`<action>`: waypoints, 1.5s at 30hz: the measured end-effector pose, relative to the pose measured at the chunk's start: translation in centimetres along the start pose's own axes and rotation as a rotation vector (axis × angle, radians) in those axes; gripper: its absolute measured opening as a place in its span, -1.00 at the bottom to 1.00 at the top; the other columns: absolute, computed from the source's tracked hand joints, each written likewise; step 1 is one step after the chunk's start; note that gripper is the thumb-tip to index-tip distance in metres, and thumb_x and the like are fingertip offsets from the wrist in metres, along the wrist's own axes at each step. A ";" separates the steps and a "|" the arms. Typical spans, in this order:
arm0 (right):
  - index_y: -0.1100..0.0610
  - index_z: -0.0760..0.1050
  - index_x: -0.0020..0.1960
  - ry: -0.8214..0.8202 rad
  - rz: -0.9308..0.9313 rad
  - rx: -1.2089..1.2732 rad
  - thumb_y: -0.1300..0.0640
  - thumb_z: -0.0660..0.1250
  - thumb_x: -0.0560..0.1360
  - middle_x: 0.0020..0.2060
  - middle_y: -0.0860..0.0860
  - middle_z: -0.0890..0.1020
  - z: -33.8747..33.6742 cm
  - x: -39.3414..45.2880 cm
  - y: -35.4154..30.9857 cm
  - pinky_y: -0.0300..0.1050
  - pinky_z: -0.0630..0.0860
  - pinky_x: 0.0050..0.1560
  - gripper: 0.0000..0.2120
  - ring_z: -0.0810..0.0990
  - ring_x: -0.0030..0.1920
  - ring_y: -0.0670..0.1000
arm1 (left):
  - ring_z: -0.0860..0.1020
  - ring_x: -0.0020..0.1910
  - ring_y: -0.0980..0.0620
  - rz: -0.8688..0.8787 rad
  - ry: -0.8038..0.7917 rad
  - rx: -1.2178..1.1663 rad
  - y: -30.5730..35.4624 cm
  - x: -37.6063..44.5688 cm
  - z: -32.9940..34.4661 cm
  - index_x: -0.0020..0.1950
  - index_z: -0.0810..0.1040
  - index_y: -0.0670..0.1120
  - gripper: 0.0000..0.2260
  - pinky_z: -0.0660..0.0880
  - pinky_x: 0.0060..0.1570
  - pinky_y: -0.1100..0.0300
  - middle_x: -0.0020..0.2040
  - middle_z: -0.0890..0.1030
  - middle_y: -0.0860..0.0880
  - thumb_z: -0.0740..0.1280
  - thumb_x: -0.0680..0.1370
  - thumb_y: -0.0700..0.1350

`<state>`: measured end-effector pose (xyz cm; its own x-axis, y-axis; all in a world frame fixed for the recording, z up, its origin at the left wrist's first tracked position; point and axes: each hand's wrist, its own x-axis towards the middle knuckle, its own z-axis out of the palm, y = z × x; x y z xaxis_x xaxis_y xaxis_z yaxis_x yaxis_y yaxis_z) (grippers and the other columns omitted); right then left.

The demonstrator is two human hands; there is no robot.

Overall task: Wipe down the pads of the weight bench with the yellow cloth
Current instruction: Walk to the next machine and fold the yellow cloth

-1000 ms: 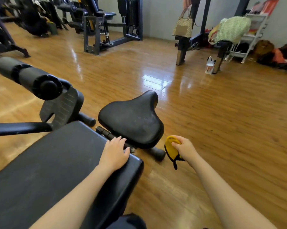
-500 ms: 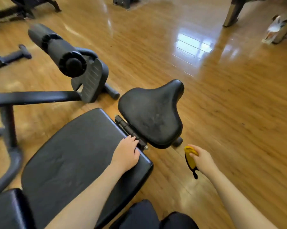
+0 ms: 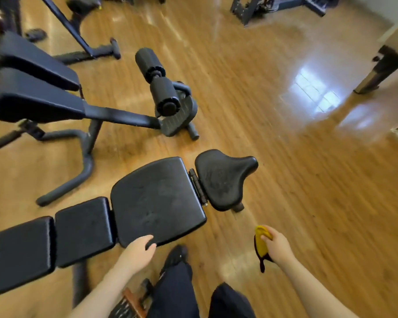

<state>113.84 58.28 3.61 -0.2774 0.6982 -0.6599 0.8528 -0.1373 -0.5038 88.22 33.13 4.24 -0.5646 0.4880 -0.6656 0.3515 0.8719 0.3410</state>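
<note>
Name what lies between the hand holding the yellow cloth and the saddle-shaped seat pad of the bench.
Only bare wooden floor, seen in the head view. The right hand grips the yellow cloth off the bench, short of the seat pad.

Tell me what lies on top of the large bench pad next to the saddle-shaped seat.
Only the left hand rests on the large pad, its fingers at the near edge. The yellow cloth is off to the side in the right hand. The pad surface beneath the fingers is hidden.
</note>
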 end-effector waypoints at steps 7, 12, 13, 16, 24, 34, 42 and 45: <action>0.23 0.38 0.32 -0.172 -0.254 -0.187 0.29 0.18 0.55 0.24 0.12 0.51 -5.5 -3.5 0.5 -0.13 0.32 0.22 -0.67 0.44 0.28 0.13 | 0.35 0.36 -0.02 -0.251 0.240 -0.432 1.1 -14.4 6.6 0.38 0.36 -0.10 -0.64 0.25 0.31 0.16 0.38 0.39 -0.06 0.17 0.60 -0.06; 0.23 0.41 0.28 -0.306 -0.332 -0.358 0.26 0.18 0.55 0.14 0.14 0.54 -6.1 -6.7 1.5 -0.09 0.36 0.15 -0.69 0.48 0.10 0.09 | 0.45 0.25 0.04 -0.472 0.204 -0.712 1.1 -24.2 13.8 0.33 0.41 -0.12 -0.68 0.33 0.19 0.27 0.31 0.47 -0.04 0.17 0.60 -0.09; 0.23 0.41 0.28 -0.330 -0.348 -0.402 0.26 0.18 0.55 0.16 0.14 0.54 -5.9 -7.1 1.5 -0.09 0.35 0.17 -0.69 0.49 0.14 0.11 | 0.45 0.24 0.04 -0.513 0.217 -0.755 1.0 -25.8 14.9 0.32 0.42 -0.12 -0.69 0.34 0.18 0.26 0.30 0.48 -0.05 0.17 0.60 -0.09; 0.23 0.44 0.26 -0.411 -0.446 -0.525 0.30 0.18 0.54 0.22 0.13 0.53 -4.2 -8.4 1.7 -0.13 0.32 0.20 -0.70 0.46 0.24 0.14 | 0.42 0.26 0.03 -0.605 0.260 -0.817 -0.1 -30.1 17.7 0.32 0.42 -0.11 -0.69 0.30 0.24 0.23 0.30 0.46 -0.04 0.15 0.60 -0.08; 0.20 0.46 0.25 -0.533 -0.563 -0.711 0.28 0.18 0.54 0.24 0.10 0.52 2.5 -13.9 2.7 -0.11 0.31 0.26 -0.71 0.44 0.28 0.11 | 0.46 0.20 0.02 -0.671 0.267 -0.924 -4.3 -37.8 24.9 0.28 0.45 -0.12 -0.71 0.29 0.00 0.34 0.25 0.51 -0.08 0.15 0.61 -0.08; 0.21 0.42 0.28 -0.446 -0.639 -0.734 0.23 0.20 0.55 0.23 0.17 0.52 14.0 -26.2 3.8 -0.02 0.36 0.24 -0.69 0.47 0.23 0.16 | 0.39 0.28 -0.07 -0.715 0.395 -0.995 -19.2 -48.1 26.3 0.31 0.41 -0.19 -0.69 0.28 0.20 0.21 0.33 0.43 -0.14 0.12 0.62 -0.11; 0.20 0.46 0.26 -0.519 -0.702 -0.788 0.25 0.19 0.55 0.20 0.19 0.54 26.2 -36.8 2.4 -0.03 0.41 0.12 -0.71 0.49 0.20 0.19 | 0.42 -0.27 0.04 -0.713 0.462 -0.977 -31.6 -55.0 24.5 -0.03 0.43 -0.04 -0.89 0.30 -0.25 0.22 -0.17 0.49 -0.05 0.12 0.60 -0.11; 0.25 0.43 0.27 -0.570 -0.776 -0.821 0.28 0.19 0.55 0.21 0.22 0.53 31.4 -39.5 0.4 0.04 0.40 0.23 -0.70 0.48 0.22 0.21 | 0.30 -0.38 0.13 -0.718 0.478 -1.024 -35.6 -55.9 24.0 -0.24 0.35 0.02 -0.78 0.22 -0.30 0.21 -0.30 0.37 0.03 0.10 0.60 -0.13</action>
<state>111.23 8.60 12.01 -0.8028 -0.0301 -0.5954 0.3464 0.7893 -0.5069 125.19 -26.25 13.40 -0.6653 -0.3050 -0.6814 -0.7265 0.4748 0.4967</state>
